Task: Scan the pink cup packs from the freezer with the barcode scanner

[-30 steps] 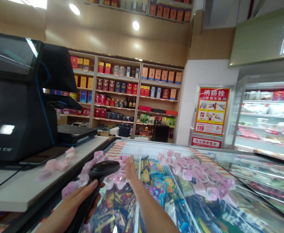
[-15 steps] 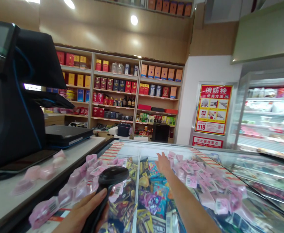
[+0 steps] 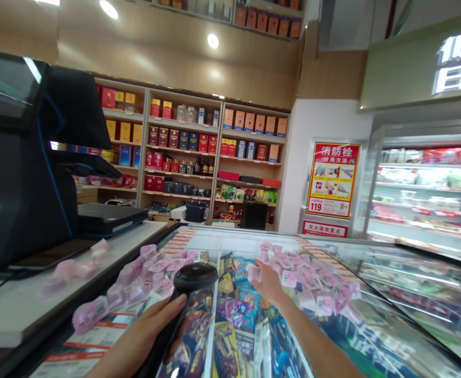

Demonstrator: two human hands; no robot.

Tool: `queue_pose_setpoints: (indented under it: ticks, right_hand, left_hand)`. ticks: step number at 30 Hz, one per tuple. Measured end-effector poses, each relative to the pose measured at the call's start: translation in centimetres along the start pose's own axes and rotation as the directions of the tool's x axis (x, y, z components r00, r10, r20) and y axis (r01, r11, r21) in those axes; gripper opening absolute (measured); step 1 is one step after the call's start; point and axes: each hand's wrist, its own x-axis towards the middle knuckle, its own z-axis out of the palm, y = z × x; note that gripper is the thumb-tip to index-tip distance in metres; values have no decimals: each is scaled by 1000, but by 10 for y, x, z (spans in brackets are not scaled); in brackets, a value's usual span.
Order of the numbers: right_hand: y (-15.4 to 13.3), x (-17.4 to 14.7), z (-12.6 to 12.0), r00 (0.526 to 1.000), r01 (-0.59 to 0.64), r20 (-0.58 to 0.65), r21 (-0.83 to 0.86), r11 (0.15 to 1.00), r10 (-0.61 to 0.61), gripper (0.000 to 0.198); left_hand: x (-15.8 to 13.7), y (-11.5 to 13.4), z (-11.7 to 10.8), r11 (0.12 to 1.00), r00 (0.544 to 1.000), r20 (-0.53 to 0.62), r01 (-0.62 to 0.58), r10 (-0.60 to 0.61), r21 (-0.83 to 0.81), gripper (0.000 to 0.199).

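My left hand (image 3: 163, 320) is wrapped round the handle of a black barcode scanner (image 3: 195, 276), whose head points away over the glass-topped freezer. Farther forward, my right hand (image 3: 269, 282) is closed on a small pink plastic pack (image 3: 253, 273) at its fingertips. Just right of that hand lies a heap of similar pink packs (image 3: 309, 278) with white barcode labels. More pink packs (image 3: 136, 278) lie along the left side of the freezer top, beside the scanner. Colourful wrapped ice creams (image 3: 234, 310) show beneath the glass between my hands.
A black checkout terminal (image 3: 18, 168) and a flat black scale (image 3: 110, 216) stand on the white counter (image 3: 2, 315) at left, with several pink pieces near its edge. Shelves of boxes (image 3: 183, 139) line the back wall. An open chiller (image 3: 431, 184) stands at right.
My right hand, open before, has closed on a pink pack. The view has shifted a little to the right. The barcode scanner stays in my left hand.
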Motion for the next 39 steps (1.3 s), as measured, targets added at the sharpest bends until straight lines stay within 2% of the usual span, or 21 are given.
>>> queue_pose_setpoints:
  ticks: [2, 4, 8, 10, 17, 19, 23, 26, 28, 30, 33, 35, 39]
  right_hand:
    - [-5, -7, -2, 997, -79, -26, -33, 996, 78, 49]
    - [-11, -14, -3, 994, -97, -58, -56, 994, 94, 41]
    - [-24, -29, -4, 988, 87, -120, -75, 993, -95, 31]
    - [-29, -35, -3, 980, 147, -131, -53, 988, -152, 29]
    - [-43, -33, 6, 981, 175, -93, 26, 984, -172, 14]
    - [-45, -30, 8, 982, 170, -95, 44, 985, -165, 18]
    - [-48, -29, 5, 978, 189, -88, 4, 982, -188, 40]
    - [-50, -28, -4, 973, 231, 9, -54, 971, -231, 29]
    - [-51, -27, -10, 973, 228, 39, 7, 974, -228, 22]
    - [-51, -24, -13, 990, 127, 22, 235, 964, -136, 11]
    - [-47, -20, -11, 992, -118, 26, 555, 824, 125, 4]
    - [-43, -17, -7, 965, -226, 43, 633, 741, 258, 9]
    - [-37, -14, 0, 914, -303, 44, 734, 607, 403, 14]
  left_hand:
    - [-7, -1, 0, 1000, 1000, 19, -19, 19, 10, 37]
    - [-12, -2, -1, 1000, 1000, 23, -20, 20, 7, 36]
    - [-19, -2, -4, 1000, 1000, -23, -1, 0, -17, 35]
    - [-22, -2, -5, 1000, 999, -41, 1, -1, -6, 36]
    - [-25, -2, -5, 1000, 999, -37, 15, -16, -27, 34]
    - [-25, -3, -5, 999, 999, -41, 33, -35, -43, 35]
    - [-23, -5, -1, 997, 998, -36, 56, -58, -47, 39]
    - [-22, -4, 2, 997, 998, -21, 55, -56, -45, 38]
    - [-21, -4, 4, 998, 999, -2, 53, -53, -45, 36]
    - [-20, -4, 5, 998, 999, 12, 53, -52, -41, 35]
    - [-18, -6, 6, 998, 999, 22, 49, -48, -34, 36]
    - [-17, -6, 7, 997, 998, 35, 59, -58, -41, 36]
    - [-17, -7, 10, 997, 996, 52, 73, -71, -38, 35]
